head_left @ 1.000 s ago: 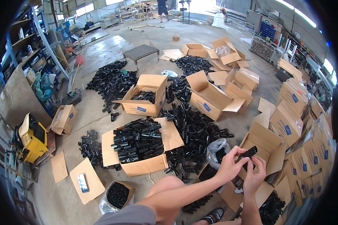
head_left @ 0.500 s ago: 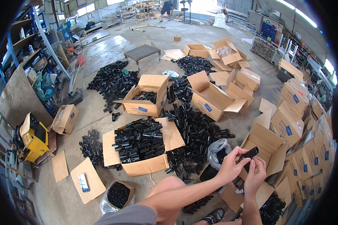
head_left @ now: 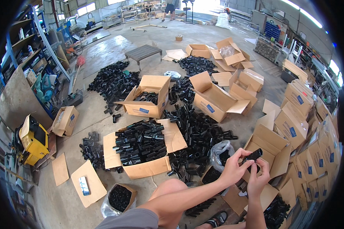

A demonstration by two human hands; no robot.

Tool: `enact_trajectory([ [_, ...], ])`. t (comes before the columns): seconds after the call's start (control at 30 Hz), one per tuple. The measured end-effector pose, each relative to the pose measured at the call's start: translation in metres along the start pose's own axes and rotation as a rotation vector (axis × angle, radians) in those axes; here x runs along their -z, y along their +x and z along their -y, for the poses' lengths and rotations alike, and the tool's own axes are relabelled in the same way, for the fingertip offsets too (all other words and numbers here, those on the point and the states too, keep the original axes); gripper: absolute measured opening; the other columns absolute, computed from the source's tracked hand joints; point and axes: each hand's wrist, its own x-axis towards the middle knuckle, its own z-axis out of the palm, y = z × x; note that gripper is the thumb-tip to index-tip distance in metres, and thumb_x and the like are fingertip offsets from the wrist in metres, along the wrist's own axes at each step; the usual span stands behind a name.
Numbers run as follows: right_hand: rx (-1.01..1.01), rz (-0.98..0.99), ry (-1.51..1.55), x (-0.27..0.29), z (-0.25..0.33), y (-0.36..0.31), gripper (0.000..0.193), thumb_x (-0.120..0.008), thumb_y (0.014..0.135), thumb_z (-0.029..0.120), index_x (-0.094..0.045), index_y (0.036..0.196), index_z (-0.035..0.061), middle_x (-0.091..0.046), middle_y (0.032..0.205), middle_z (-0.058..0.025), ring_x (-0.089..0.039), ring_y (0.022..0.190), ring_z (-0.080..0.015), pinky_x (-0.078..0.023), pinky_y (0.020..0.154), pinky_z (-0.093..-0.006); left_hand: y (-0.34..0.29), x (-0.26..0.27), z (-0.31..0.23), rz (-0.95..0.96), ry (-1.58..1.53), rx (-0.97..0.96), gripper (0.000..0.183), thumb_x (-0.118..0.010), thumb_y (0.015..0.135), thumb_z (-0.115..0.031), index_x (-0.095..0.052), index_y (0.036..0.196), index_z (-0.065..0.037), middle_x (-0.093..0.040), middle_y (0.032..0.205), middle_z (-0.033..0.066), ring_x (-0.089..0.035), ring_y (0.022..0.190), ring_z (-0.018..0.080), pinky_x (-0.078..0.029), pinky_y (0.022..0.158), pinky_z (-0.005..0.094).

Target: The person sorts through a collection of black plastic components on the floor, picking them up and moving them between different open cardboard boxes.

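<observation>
The distant person [head_left: 170, 7] has shifted slightly rightward since a second ago. Their legs look wider apart, though small.

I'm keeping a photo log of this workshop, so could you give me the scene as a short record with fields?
Left hand: grip on a black tubular fitting
Right hand: fingers at the same fitting
Just beyond the hands: open cardboard box
Left of the hands: flapped-open carton heaped with black parts
Lower left: phone on a flat cardboard sheet
Right side: stacked closed cartons
Farther back: low table; another person
</observation>
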Motion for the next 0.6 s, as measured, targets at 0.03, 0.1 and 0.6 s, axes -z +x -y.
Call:
enact_trajectory([
  [0.03, 0.004, 0.03, 0.014, 0.001, 0.001, 0.001, 0.009, -0.063, 0.096, 0.002, -0.063, 0.103, -0.0038, -0.067, 0.107, -0.0141, -0.064, 0.101, -0.0251, -0.049, 0.092, -0.0353, 0.0, 0.0, 0.001, -0.001, 0.008, -0.005, 0.023, -0.073, 0.093, -0.005, -0.06, 0.112, -0.002, -0.067, 0.12, 0.005, -0.061, 0.111, 0.0108, -0.051, 0.08, 0.0237],
  [0.1, -0.08, 0.002, 0.139, -0.003, 0.001, 0.0, 0.01, -0.062, 0.096, 0.003, -0.063, 0.104, -0.0035, -0.067, 0.108, -0.0136, -0.064, 0.101, -0.025, -0.049, 0.092, -0.0354, 0.0, -0.001, -0.002, 0.011, -0.003, -0.012, 0.023, -0.072, 0.093, -0.004, -0.059, 0.112, -0.002, -0.067, 0.121, 0.0053, -0.061, 0.111, 0.0111, -0.051, 0.081, 0.0241],
  [0.6, -0.055, 0.047, 0.214, -0.001, -0.034, -0.001, 0.013, -0.059, 0.1, 0.006, -0.058, 0.11, -0.0028, -0.063, 0.12, -0.0142, -0.061, 0.109, -0.0219, -0.046, 0.099, -0.0351, 0.0, -0.006, -0.004, -0.015, -0.05, -0.049, 0.022, -0.069, 0.094, -0.001, -0.059, 0.114, 0.001, -0.069, 0.114, 0.0084, -0.062, 0.109, 0.0132, -0.054, 0.075, 0.0266],
])
